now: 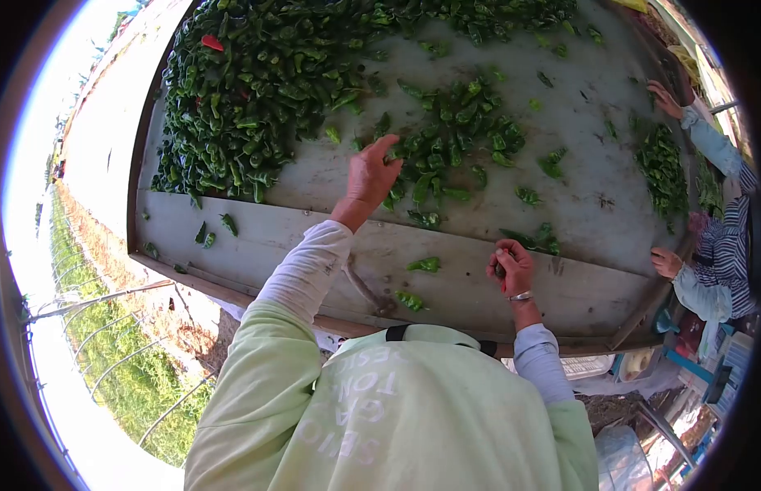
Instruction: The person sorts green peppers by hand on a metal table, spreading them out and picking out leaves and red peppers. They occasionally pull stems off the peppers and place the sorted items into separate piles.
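Observation:
My left hand (370,176) reaches over the metal table beside the left edge of a loose pile of green peppers (454,135). Its thumb and fingers are a little apart, and nothing shows between them. My right hand (512,267) is closed above the near side of the table, around a small dark and red thing that looks like a pepper, mostly hidden by the fingers. A few green peppers (547,239) lie just beyond the right hand. Single green peppers (425,264) rest on the table's near strip, between my arms.
A large heap of green peppers (241,106) covers the table's far left, with one red pepper (212,42) on top. At the right edge another person's hands (665,100) are by a smaller pepper heap (662,172). The metal table (577,196) has a raised rim.

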The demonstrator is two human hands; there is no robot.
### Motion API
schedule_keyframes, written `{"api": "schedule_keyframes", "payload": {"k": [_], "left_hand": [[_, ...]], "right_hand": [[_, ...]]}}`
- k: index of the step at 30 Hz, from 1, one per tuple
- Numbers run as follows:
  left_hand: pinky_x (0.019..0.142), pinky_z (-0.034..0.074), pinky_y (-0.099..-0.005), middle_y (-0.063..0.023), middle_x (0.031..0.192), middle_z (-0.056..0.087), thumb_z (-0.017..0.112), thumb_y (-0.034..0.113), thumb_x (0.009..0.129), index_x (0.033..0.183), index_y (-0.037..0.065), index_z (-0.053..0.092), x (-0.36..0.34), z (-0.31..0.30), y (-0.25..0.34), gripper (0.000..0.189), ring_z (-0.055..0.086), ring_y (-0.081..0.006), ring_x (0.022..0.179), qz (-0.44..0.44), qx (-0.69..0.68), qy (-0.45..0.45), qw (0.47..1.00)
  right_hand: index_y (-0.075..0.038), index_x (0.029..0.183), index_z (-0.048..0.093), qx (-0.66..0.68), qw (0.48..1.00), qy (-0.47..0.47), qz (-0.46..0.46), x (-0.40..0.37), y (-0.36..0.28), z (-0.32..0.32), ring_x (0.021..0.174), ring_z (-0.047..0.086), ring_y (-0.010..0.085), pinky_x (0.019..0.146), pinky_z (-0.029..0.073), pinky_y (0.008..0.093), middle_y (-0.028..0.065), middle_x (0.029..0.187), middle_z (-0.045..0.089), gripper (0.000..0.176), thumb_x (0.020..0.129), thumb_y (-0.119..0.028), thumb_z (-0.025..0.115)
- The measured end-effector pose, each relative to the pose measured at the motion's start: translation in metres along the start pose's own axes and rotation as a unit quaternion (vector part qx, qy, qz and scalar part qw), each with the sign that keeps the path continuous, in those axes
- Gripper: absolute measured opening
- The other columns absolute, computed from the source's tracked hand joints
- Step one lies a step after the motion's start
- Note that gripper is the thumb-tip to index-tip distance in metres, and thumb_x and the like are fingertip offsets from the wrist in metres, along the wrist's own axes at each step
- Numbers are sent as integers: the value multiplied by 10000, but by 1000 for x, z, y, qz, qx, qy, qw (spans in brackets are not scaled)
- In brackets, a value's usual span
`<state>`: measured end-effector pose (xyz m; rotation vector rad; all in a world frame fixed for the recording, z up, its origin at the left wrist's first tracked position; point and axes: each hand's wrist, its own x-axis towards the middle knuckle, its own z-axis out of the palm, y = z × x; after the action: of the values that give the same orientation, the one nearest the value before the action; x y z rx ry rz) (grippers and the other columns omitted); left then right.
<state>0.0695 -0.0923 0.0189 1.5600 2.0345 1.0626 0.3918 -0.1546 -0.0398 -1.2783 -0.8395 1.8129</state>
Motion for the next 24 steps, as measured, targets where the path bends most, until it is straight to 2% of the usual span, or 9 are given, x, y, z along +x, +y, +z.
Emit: {"api": "schedule_keyframes", "payload": {"k": [4, 6, 7, 9, 10, 12, 16, 19, 24], "left_hand": [[635, 477, -362, -145, 785, 637, 708, 169, 668, 923, 92, 657, 13, 32, -17, 272, 602, -331, 738, 23, 29, 12, 999], [599, 461, -277, -68, 741, 636, 689, 184, 706, 983, 77, 645, 11, 30, -23, 300, 554, -188, 596, -2, 42, -18, 999], [599, 461, -277, -68, 741, 636, 689, 184, 706, 983, 77, 645, 9, 26, -21, 300, 554, -188, 596, 0, 40, -18, 999], [512, 412, -245, -12, 683, 602, 682, 189, 738, 907, 40, 650, 8, 12, -21, 227, 511, -106, 537, -205, -37, -111, 972], [512, 412, -245, -12, 683, 602, 682, 189, 738, 907, 40, 650, 7, 6, -22, 227, 511, -106, 537, -205, -37, -109, 972], [437, 342, -220, 15, 628, 560, 678, 183, 745, 773, 36, 647, -4, -8, -24, 153, 442, -58, 480, -315, -273, -97, 904], [415, 282, -202, 20, 672, 521, 613, 157, 826, 886, 42, 588, -29, -72, -17, 133, 391, -44, 472, -339, -462, -91, 815], [416, 296, -203, 7, 712, 535, 566, 149, 866, 937, 49, 589, -70, -148, -51, 125, 396, -52, 487, -325, -498, 24, 804], [379, 245, -197, 39, 695, 530, 539, 183, 885, 946, 114, 603, -223, -321, -163, 111, 360, -50, 450, -428, -327, 374, 755]], "right_hand": [[-65, 912, 572, -14, 1000, 6, 11, -4, -3, 3, 482, 574, 105, 355, 347, 194, 35, 644, 600, 81, 841, -104, 569], [-67, 911, 572, -13, 1000, 10, 6, -1, -7, 3, 484, 577, 106, 355, 348, 194, 34, 643, 599, 79, 842, -105, 568], [-69, 910, 571, -2, 1000, 9, 11, -2, -5, 2, 484, 578, 109, 356, 351, 194, 34, 643, 599, 76, 842, -104, 564], [-72, 909, 570, 9, 1000, 5, 14, 0, -5, 2, 485, 580, 112, 357, 353, 194, 33, 643, 598, 74, 843, -102, 560], [-73, 908, 569, 1, 1000, -5, 13, 0, -5, 1, 485, 581, 115, 361, 358, 197, 34, 646, 598, 72, 843, -101, 557], [-74, 908, 567, -9, 1000, -15, 19, -3, -4, 0, 485, 581, 118, 366, 363, 200, 36, 649, 599, 71, 843, -99, 555], [-69, 918, 562, 9, 1000, -9, 22, -3, -2, 1, 497, 585, 122, 381, 374, 200, 40, 653, 600, 80, 844, -96, 551], [-63, 929, 558, 7, 1000, -4, 19, -3, -4, 1, 502, 584, 123, 388, 379, 199, 42, 652, 599, 93, 843, -95, 552], [-54, 941, 554, 20, 999, -24, 21, -1, -2, 0, 503, 579, 124, 404, 399, 203, 48, 653, 597, 109, 837, -89, 558]]}}
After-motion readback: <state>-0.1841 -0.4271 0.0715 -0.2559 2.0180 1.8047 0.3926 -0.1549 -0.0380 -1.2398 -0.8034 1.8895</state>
